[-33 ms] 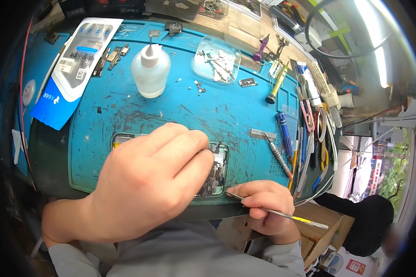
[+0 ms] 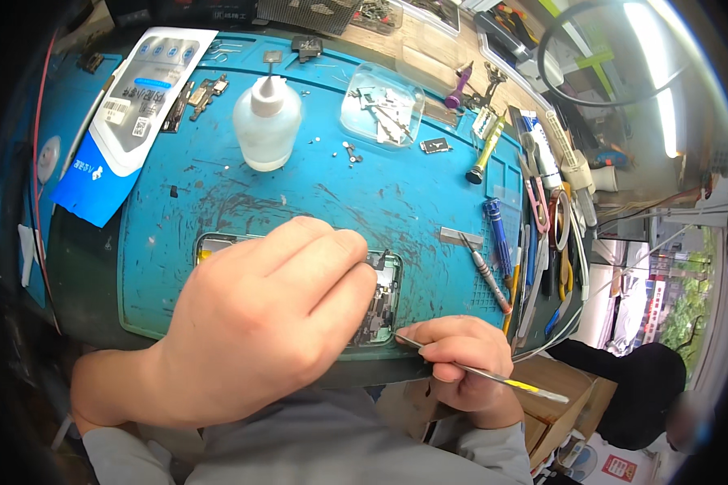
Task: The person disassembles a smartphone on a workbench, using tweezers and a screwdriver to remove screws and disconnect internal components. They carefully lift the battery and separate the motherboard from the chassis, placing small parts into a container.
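An opened phone (image 2: 387,301) lies on the blue work mat (image 2: 218,190), its inner parts showing at the right end. My left hand (image 2: 259,319) covers most of it, with fingers curled down and pressed together. Whatever the fingertips grip is hidden beneath the hand. At the phone's lower right corner, my right hand (image 2: 467,356) is closed around a slim metal hand tool with a yellow band (image 2: 526,387). The tool's thin tip points left, close to the phone's edge; whether it touches cannot be made out.
A clear dropper bottle (image 2: 267,133) stands beyond the phone. Behind it sits a clear tray of small parts (image 2: 383,105). A blue-and-white package (image 2: 129,121) lies at left. At right are a blue screwdriver (image 2: 497,234), a yellow-green screwdriver (image 2: 488,149) and a row of pliers (image 2: 535,194).
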The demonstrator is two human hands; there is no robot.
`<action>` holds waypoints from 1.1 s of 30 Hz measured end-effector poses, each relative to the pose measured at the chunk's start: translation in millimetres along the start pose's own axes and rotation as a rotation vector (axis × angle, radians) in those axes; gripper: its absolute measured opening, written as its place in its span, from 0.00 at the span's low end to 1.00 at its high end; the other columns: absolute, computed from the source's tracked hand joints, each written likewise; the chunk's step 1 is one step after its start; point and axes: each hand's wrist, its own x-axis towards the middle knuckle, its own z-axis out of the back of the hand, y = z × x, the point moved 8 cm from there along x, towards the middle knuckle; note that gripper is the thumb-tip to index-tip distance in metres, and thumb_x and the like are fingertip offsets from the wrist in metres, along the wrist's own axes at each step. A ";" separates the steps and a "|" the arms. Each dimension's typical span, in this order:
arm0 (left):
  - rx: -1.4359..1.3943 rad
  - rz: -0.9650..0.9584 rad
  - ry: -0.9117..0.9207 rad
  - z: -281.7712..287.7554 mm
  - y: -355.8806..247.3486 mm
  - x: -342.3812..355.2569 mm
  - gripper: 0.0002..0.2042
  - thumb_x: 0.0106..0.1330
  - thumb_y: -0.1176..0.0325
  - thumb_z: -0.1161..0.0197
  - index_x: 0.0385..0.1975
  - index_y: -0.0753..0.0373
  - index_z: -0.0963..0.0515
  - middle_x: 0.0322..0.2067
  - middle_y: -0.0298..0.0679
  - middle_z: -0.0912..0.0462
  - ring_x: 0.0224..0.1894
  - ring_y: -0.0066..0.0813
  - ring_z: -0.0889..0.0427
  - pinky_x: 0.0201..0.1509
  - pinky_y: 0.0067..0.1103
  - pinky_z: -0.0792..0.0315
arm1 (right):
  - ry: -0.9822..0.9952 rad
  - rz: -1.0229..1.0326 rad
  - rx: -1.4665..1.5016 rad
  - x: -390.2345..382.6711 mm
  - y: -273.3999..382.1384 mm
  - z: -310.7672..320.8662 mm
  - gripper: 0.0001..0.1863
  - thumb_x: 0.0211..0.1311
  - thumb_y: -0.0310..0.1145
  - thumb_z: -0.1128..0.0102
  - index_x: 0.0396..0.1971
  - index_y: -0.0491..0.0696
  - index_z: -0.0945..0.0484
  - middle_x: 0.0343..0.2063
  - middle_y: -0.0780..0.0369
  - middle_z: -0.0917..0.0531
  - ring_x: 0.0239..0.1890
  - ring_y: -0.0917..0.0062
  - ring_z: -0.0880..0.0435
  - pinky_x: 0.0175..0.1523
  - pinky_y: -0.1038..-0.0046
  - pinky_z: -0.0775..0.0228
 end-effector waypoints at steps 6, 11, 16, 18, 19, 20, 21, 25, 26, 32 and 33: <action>0.039 -0.007 -0.011 -2.7 0.2 -3.9 0.15 0.52 0.74 0.30 0.41 0.69 0.13 0.43 0.43 0.13 0.42 0.41 0.10 0.37 0.29 0.16 | 0.029 0.054 -0.110 1.2 5.8 -4.8 0.19 0.88 0.45 0.43 0.42 0.43 0.23 0.32 0.53 0.11 0.32 0.63 0.06 0.33 0.67 0.11; 0.054 0.000 -0.008 -2.8 0.6 -4.9 0.15 0.52 0.73 0.30 0.41 0.69 0.13 0.43 0.42 0.13 0.41 0.39 0.11 0.36 0.28 0.16 | 0.012 0.051 -0.145 0.6 7.5 -5.5 0.19 0.88 0.46 0.43 0.43 0.43 0.23 0.31 0.54 0.11 0.31 0.64 0.06 0.32 0.68 0.12; 0.058 0.002 -0.014 -2.9 0.8 -5.7 0.15 0.52 0.73 0.30 0.40 0.68 0.13 0.43 0.42 0.13 0.42 0.38 0.11 0.36 0.28 0.16 | 0.022 0.067 -0.160 0.0 8.1 -4.9 0.19 0.88 0.46 0.43 0.43 0.44 0.23 0.31 0.55 0.12 0.30 0.65 0.06 0.32 0.69 0.13; 0.060 0.002 -0.007 -3.7 1.0 -5.3 0.15 0.52 0.73 0.30 0.40 0.68 0.13 0.43 0.41 0.13 0.42 0.38 0.11 0.36 0.27 0.16 | 0.018 0.070 -0.170 1.0 8.1 -5.2 0.18 0.88 0.46 0.43 0.43 0.44 0.23 0.30 0.56 0.12 0.30 0.66 0.06 0.31 0.70 0.14; 0.059 0.005 -0.002 -3.3 0.9 -4.9 0.15 0.52 0.73 0.30 0.40 0.68 0.13 0.43 0.41 0.13 0.42 0.38 0.11 0.36 0.27 0.16 | 0.016 0.072 -0.175 1.8 8.5 -5.3 0.18 0.88 0.46 0.42 0.43 0.44 0.23 0.30 0.56 0.12 0.30 0.66 0.06 0.31 0.70 0.14; 0.057 0.007 0.003 -3.2 1.0 -4.7 0.15 0.52 0.73 0.30 0.40 0.68 0.13 0.43 0.41 0.13 0.42 0.38 0.11 0.36 0.27 0.16 | 0.018 0.073 -0.179 1.9 8.6 -5.4 0.18 0.88 0.46 0.42 0.43 0.44 0.22 0.30 0.57 0.12 0.30 0.66 0.06 0.31 0.71 0.14; 0.056 0.007 0.005 -3.3 1.1 -4.6 0.15 0.52 0.73 0.30 0.40 0.68 0.13 0.43 0.41 0.13 0.42 0.38 0.11 0.36 0.27 0.16 | 0.021 0.074 -0.182 2.0 8.7 -5.5 0.18 0.88 0.45 0.42 0.43 0.44 0.22 0.30 0.57 0.12 0.30 0.66 0.06 0.31 0.71 0.15; 0.056 0.010 0.009 -3.6 1.7 -5.1 0.14 0.52 0.73 0.30 0.40 0.68 0.13 0.43 0.41 0.13 0.42 0.39 0.11 0.36 0.27 0.16 | 0.026 0.087 -0.194 2.1 8.9 -6.3 0.18 0.88 0.45 0.42 0.43 0.45 0.22 0.30 0.57 0.11 0.30 0.67 0.06 0.31 0.71 0.15; 0.056 0.010 0.010 -3.7 1.8 -5.1 0.14 0.52 0.73 0.30 0.41 0.68 0.13 0.43 0.41 0.13 0.42 0.39 0.11 0.36 0.27 0.16 | 0.027 0.087 -0.194 2.1 8.9 -6.4 0.18 0.88 0.45 0.42 0.43 0.45 0.22 0.30 0.58 0.11 0.30 0.67 0.06 0.31 0.71 0.15; 0.054 0.014 0.012 -3.7 1.8 -5.5 0.15 0.52 0.73 0.30 0.41 0.68 0.13 0.44 0.42 0.13 0.42 0.39 0.11 0.36 0.28 0.16 | 0.040 0.101 -0.197 2.3 9.9 -7.4 0.18 0.88 0.45 0.42 0.42 0.45 0.22 0.31 0.58 0.11 0.30 0.67 0.06 0.31 0.71 0.15; 0.054 0.017 0.015 -3.8 1.9 -5.7 0.15 0.53 0.73 0.30 0.41 0.68 0.13 0.44 0.42 0.13 0.42 0.39 0.11 0.36 0.28 0.16 | 0.037 0.103 -0.197 1.8 9.8 -7.7 0.18 0.88 0.45 0.42 0.41 0.45 0.22 0.31 0.58 0.11 0.30 0.67 0.06 0.31 0.71 0.15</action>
